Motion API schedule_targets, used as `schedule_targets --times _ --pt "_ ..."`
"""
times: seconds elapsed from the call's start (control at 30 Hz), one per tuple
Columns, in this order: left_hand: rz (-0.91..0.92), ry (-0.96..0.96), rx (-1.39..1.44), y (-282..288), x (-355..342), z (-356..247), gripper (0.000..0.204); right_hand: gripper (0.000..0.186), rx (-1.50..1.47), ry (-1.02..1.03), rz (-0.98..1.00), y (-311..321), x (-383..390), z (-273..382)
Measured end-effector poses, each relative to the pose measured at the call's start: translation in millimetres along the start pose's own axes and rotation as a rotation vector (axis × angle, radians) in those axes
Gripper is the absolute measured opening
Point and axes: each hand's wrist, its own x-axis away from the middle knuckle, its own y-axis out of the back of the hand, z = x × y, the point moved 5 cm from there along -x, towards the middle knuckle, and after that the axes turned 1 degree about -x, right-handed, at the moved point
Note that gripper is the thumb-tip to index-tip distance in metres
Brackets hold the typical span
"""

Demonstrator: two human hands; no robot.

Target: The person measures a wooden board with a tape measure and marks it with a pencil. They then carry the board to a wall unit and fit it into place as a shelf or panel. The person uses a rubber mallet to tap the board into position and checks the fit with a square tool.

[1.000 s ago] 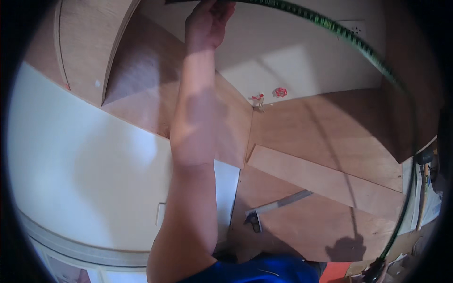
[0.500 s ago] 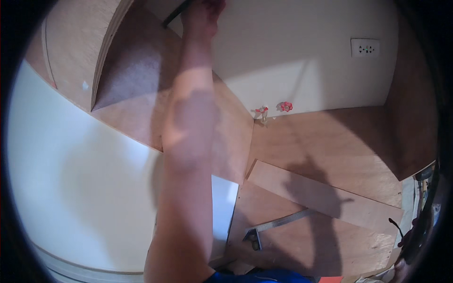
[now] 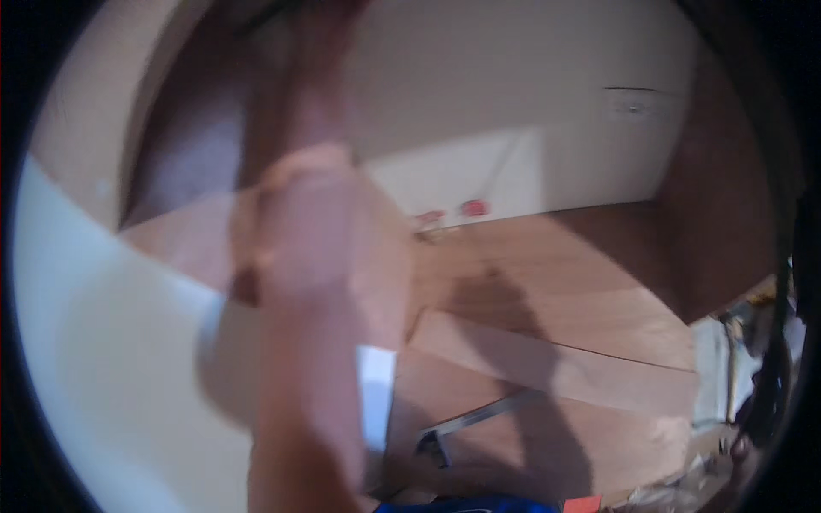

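Note:
My left hand (image 3: 329,15) is at the top edge of the view, up by the pale wall, with my bare forearm stretched up from below. It is blurred and partly cut off. A dark bar (image 3: 267,15) runs alongside it and appears to be in its grip; the bar's far end lies outside the picture. The nearest surface is a brown wooden panel (image 3: 184,145) beside the hand. My right hand is out of sight. A combination square (image 3: 475,419) lies on the plywood base below, next to a long plywood strip (image 3: 624,372).
Two red-handled valves (image 3: 474,208) stick out low on the wall. A white socket plate (image 3: 633,108) is at upper right. A white panel (image 3: 103,368) spans the left, and a dark wooden side panel (image 3: 723,188) stands right. Blurred clutter (image 3: 714,479) lines the lower right.
The whole view has shifted, so the wall and base appear further left and slightly lower. My left hand and the dark bar have moved up a little together against the wall.

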Motion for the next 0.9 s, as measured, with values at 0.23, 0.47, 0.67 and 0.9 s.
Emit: schedule_targets --times 0.23,0.47,0.67,0.9 --pt "0.04 -0.071 0.111 33.6 -12.1 15.4 0.025 0.104 0.215 0.178 -0.268 30.3 -71.7 39.7" --pt "-0.103 0.001 -0.101 49.3 -26.0 33.7 0.04 0.094 0.3 0.206 -0.374 31.0 -99.9 87.8" --pt "-0.165 0.017 0.0 42.3 -22.4 41.4 0.038 0.09 0.396 0.267 -0.39 24.8 -99.0 107.7" --pt "-0.221 0.046 -0.056 26.3 -14.2 30.6 0.036 0.068 0.444 0.332 -0.382 27.0 -144.6 116.7"
